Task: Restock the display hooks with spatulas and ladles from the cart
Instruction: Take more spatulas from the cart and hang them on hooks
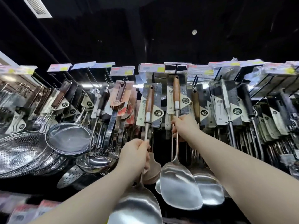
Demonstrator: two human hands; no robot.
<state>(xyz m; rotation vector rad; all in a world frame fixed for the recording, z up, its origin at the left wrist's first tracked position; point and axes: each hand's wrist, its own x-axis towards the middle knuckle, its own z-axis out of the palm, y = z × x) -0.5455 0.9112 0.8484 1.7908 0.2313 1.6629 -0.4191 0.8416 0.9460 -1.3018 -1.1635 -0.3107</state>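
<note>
Two steel spatulas with wooden handles and card sleeves are raised toward the display hooks. My left hand (135,152) grips the metal shaft of the left spatula (137,206), whose handle top sits just below a hook at the middle of the rack. My right hand (182,126) is closed around the shaft of the right spatula (179,183); its wooden handle reaches up to a black hook (175,68) under the price tags. More spatulas hang behind the right one. The cart is out of sight.
Rows of packaged utensils hang on hooks across the rack. Steel strainers and skimmers (68,138) crowd the left side, a ladle (97,160) below them. Black-handled utensils (246,101) fill the right. Price tags (122,71) line the top rail.
</note>
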